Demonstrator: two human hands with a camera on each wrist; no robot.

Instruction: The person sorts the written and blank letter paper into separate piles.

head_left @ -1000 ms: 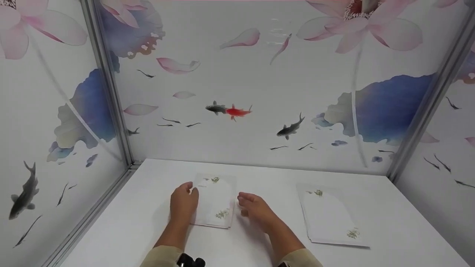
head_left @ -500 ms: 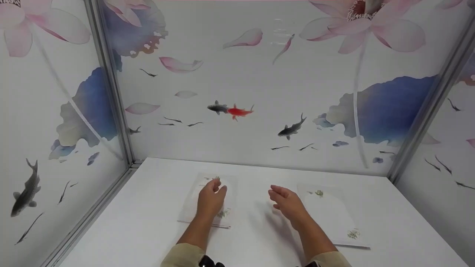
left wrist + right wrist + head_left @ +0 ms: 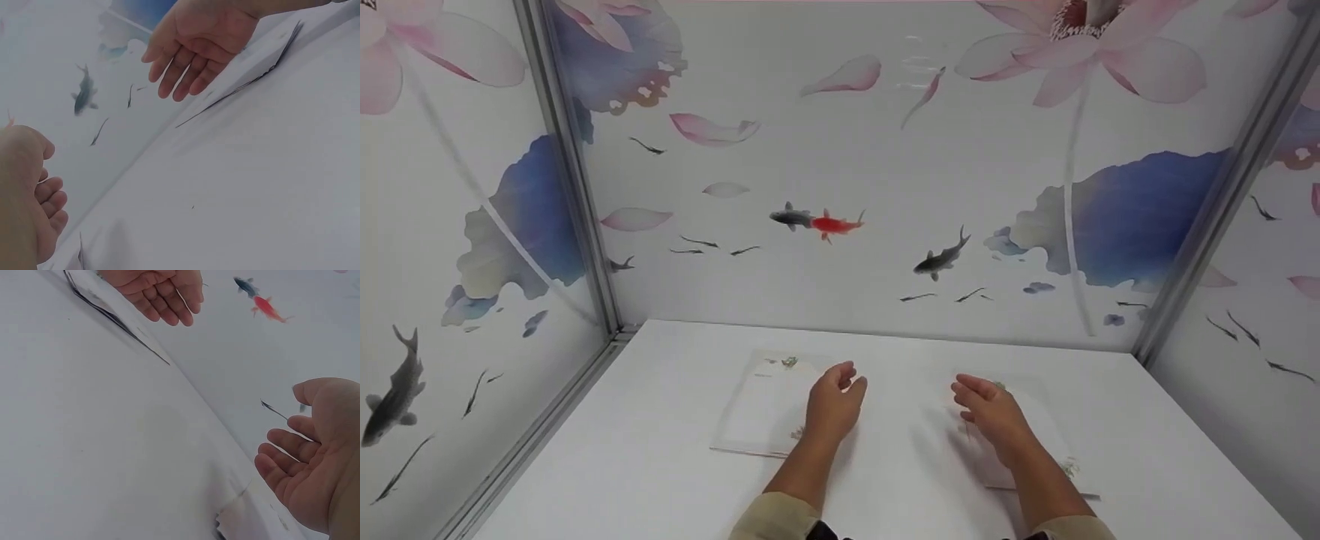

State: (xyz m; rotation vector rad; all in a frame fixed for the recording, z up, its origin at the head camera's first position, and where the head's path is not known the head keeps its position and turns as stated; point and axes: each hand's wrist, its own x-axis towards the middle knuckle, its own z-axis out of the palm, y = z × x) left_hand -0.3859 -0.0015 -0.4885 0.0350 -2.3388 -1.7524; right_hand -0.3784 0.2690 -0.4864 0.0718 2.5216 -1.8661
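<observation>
In the head view my left hand (image 3: 836,405) is over the right edge of the left stack of printed sheets (image 3: 757,412), fingers loosely bent and nothing held. Pale paper with small green plant prints at two corners makes up that stack. My right hand (image 3: 994,416), also holding nothing, overlaps the left part of a second, similar stack of sheets (image 3: 1054,435). The palms face each other across a gap. From the left wrist, the right hand (image 3: 197,50) shows relaxed fingers, above the thin layered edge of the right stack (image 3: 247,84). The left hand (image 3: 163,295) looks equally loose from the right wrist.
Both stacks lie on a white table (image 3: 900,480). A white back panel (image 3: 840,165) printed with fish, petals and lotus closes off the far side. Side panels meet it at grey metal posts (image 3: 577,195) on left and right.
Both hands have moved to the right. My left hand has crossed from the left stack's left edge to its right side; my right hand has gone from between the stacks to the right one.
</observation>
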